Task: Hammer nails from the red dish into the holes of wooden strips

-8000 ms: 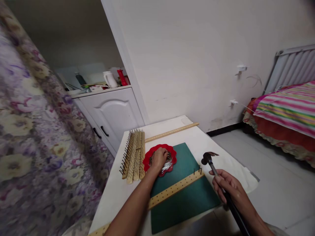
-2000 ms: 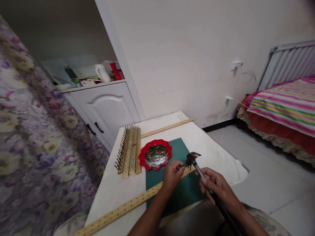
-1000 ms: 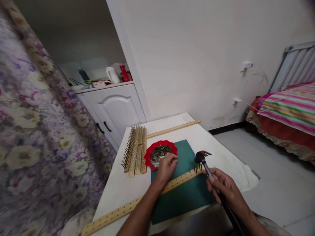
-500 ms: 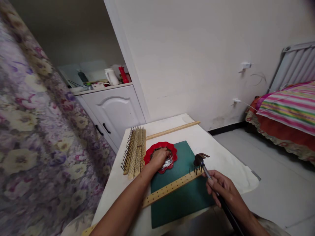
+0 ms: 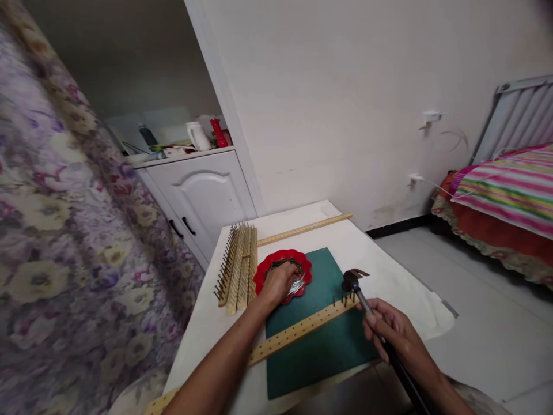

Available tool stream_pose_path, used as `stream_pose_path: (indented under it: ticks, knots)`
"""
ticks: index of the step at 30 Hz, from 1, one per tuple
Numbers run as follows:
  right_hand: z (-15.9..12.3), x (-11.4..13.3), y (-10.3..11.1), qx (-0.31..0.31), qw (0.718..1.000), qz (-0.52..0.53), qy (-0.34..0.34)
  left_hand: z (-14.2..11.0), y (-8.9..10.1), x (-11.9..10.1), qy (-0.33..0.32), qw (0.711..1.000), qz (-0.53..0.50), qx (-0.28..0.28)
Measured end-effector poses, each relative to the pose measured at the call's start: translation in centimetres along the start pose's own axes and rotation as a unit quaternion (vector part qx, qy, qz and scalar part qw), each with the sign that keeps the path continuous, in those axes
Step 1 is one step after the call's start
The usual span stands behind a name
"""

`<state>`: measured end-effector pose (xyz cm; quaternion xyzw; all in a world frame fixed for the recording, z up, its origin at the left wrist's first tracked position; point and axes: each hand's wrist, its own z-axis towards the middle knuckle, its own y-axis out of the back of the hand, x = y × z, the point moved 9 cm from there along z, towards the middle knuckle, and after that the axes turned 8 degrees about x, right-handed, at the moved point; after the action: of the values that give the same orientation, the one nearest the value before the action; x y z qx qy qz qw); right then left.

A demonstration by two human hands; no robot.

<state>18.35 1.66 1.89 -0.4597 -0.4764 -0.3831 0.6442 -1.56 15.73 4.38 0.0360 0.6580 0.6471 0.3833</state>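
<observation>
My left hand (image 5: pixel 280 282) reaches into a red scalloped dish (image 5: pixel 306 260) of nails (image 5: pixel 296 285). Its fingers are curled downward among the nails, and whatever they pinch is hidden. My right hand (image 5: pixel 391 328) is wrapped round the handle of a claw hammer (image 5: pixel 355 282), with the head up and to the left. Just behind the hammer, several dark nails (image 5: pixel 344 300) stand upright at the right end of a wooden strip (image 5: pixel 302 328) with rows of holes. That strip lies across a green mat (image 5: pixel 322 357).
Wooden strips full of nails (image 5: pixel 237 268) lie side by side at the table's left. Another bare strip (image 5: pixel 305 229) lies along the back of the white table (image 5: pixel 389 276). A floral curtain (image 5: pixel 86 259) hangs at left, beside a white cabinet (image 5: pixel 207 202). A bed (image 5: pixel 510 184) stands at right.
My left hand has drawn back slightly within the dish, its fingers more curled. My right hand and the hammer have hardly moved. The view has shifted a little.
</observation>
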Motion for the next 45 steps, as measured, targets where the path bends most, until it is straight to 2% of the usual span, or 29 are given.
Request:
stream_pose_path:
  ticks: [6,12,16,23,30,42,45]
  knots:
    - [-0.1,-0.3,0.2,-0.007,1.0,0.003,-0.001,-2.1,-0.4,-2.9,-0.012,0.997,-0.073,-0.036]
    - [-0.3,-0.2,0.7,-0.021,1.0,0.001,-0.003,-5.1,-3.3,-5.6,-0.012,0.997,-0.077,0.015]
    - [-0.3,0.0,0.8,-0.023,1.0,0.0,-0.003,-6.1,-5.2,-6.6,0.007,0.998,-0.059,0.031]
    - [-0.6,0.1,0.8,-0.024,1.0,-0.001,-0.005,-5.4,-6.5,-7.2,0.038,0.999,0.035,0.016]
    - [-0.7,0.4,0.8,-0.02,1.0,0.005,0.003,-4.4,-7.2,-7.5,0.045,0.998,0.05,0.021]
    - [-0.7,0.1,1.0,-0.024,1.0,0.001,-0.006,-3.3,-8.3,-7.9,0.058,0.989,0.113,0.077]
    - [-0.8,0.1,0.9,-0.022,1.0,-0.001,-0.008,-3.1,-8.3,-8.1,0.063,0.988,0.118,0.072]
